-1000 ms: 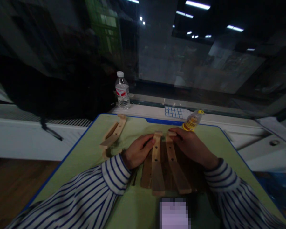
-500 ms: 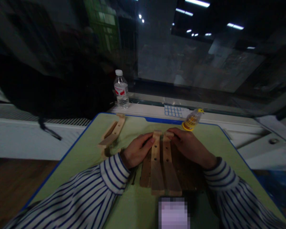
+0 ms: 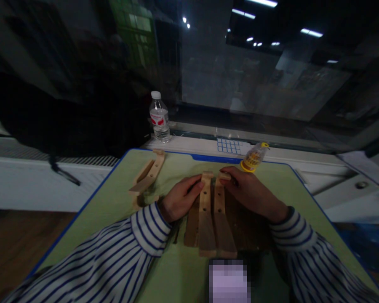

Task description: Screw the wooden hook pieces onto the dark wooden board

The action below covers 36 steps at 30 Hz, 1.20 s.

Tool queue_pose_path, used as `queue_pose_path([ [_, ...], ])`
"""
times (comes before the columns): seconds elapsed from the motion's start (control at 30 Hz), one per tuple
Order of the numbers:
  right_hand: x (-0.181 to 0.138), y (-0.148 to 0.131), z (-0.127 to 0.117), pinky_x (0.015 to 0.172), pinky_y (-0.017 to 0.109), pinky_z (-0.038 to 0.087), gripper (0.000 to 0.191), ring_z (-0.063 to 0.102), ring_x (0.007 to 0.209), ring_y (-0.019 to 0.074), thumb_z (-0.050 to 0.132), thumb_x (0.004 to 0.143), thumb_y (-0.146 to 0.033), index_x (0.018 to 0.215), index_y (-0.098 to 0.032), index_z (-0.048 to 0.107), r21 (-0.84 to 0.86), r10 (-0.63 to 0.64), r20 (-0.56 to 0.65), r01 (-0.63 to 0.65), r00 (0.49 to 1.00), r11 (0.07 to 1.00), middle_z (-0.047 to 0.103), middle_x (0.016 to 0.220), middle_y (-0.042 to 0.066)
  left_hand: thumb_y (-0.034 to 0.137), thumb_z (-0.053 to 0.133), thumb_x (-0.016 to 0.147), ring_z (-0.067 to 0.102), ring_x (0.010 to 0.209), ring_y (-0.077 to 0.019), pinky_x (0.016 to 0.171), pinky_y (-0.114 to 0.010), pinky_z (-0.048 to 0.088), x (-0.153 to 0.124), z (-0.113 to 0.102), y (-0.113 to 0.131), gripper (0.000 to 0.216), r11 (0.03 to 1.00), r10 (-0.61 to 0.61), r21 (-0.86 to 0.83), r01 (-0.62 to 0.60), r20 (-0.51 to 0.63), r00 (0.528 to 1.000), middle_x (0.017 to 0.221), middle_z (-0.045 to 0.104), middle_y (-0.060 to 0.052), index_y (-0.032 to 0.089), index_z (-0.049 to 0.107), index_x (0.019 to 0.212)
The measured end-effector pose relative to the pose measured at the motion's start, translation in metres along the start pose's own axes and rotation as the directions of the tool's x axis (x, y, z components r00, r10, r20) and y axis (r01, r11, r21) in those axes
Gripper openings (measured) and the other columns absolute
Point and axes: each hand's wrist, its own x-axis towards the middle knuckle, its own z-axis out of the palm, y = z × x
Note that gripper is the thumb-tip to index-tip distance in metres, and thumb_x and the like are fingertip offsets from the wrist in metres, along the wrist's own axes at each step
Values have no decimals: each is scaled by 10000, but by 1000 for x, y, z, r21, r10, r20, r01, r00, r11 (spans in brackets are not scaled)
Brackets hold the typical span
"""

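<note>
Two matching wooden legs with holes stand side by side over a brown wooden board. My left hand [image 3: 182, 197] grips the left wooden leg [image 3: 206, 223] near its curved upper end, thumb on its edge. My right hand [image 3: 251, 191] is closed around the top of the right wooden leg [image 3: 221, 225], its fingertips partly hidden behind it. Each leg shows two dark holes and flares toward the near end. A narrow gap parts them. Beneath lies the brown board [image 3: 244, 233], partly covered by the legs and my right hand.
More wooden pieces [image 3: 151, 174] lie at the table's left. A thin dark screw-like rod [image 3: 176, 234] is beside the board. A water bottle [image 3: 160, 120] stands on the sill, a yellow-capped bottle [image 3: 253, 158] at the table's back edge. A pixelated rectangle [image 3: 228, 280] is at the front.
The right wooden leg's near end has shifted slightly left, closer to the other leg. Both hands keep their grip. The whole view has moved slightly.
</note>
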Motion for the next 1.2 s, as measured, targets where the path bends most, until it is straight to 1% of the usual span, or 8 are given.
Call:
queue_pose_path([
  [0.43,1,6,3,923,384,464,368,602,1062,198,409,870,-95,1207,-187,523,43,-103,25,102,994,994,639,1182,94,420,405,924,591,1086,-189,988,-284,441,0,-1,-3,415,999,23,36,-23,25,999,1201,639,-44,181,585,1212],
  [0.57,0,4,3,915,396,470,361,606,1055,204,401,903,-163,1250,-181,498,-5,-74,19,74,997,997,634,1191,106,415,404,925,594,1079,-188,986,-287,441,0,-1,-3,415,999,30,34,-31,17,999,1192,644,-46,170,590,1204],
  [0.7,-3,6,-3,818,377,511,463,641,939,205,443,904,-264,1353,-161,388,-37,-38,28,39,999,999,660,1122,117,410,413,921,590,1084,-191,986,-299,443,0,2,-4,402,1000,16,9,-16,-11,1000,1186,645,-46,174,599,1188],
  [0.87,-11,15,-19,873,409,479,467,621,1001,233,455,889,-313,1323,-141,426,-127,17,107,-3,994,992,642,1156,141,441,456,886,598,1059,-219,957,-363,465,-1,-1,-2,468,997,-63,45,67,-94,994,1168,640,-103,126,557,1216],
  [0.93,-14,16,-25,895,424,463,447,598,1061,254,443,894,-353,1296,-159,463,-166,38,195,-6,980,986,622,1196,149,436,486,864,616,1000,-228,907,-382,490,-4,-8,4,465,988,-77,124,96,-151,986,1125,650,-116,121,561,1197],
  [1.03,-17,13,-31,894,410,455,425,586,1084,257,425,898,-394,1265,-189,492,-187,42,373,30,927,982,620,1204,133,392,494,853,625,932,-217,853,-386,510,-17,-23,21,391,970,-59,220,100,-187,981,1085,649,-104,143,578,1142],
  [1.1,-18,9,-32,863,401,462,393,606,1036,254,413,898,-408,1206,-193,531,-227,83,426,18,901,974,642,1159,123,308,501,829,610,962,-220,864,-397,505,-32,-32,32,347,961,-13,272,57,-159,987,1092,640,-87,161,569,1136],
  [1.2,-19,5,-33,809,397,466,363,626,962,255,385,903,-426,1106,-192,573,-290,141,424,-14,895,957,663,1094,119,223,562,739,571,1067,-245,944,-434,469,-57,-37,42,485,958,10,286,0,-33,999,1179,597,-91,169,500,1217],
])
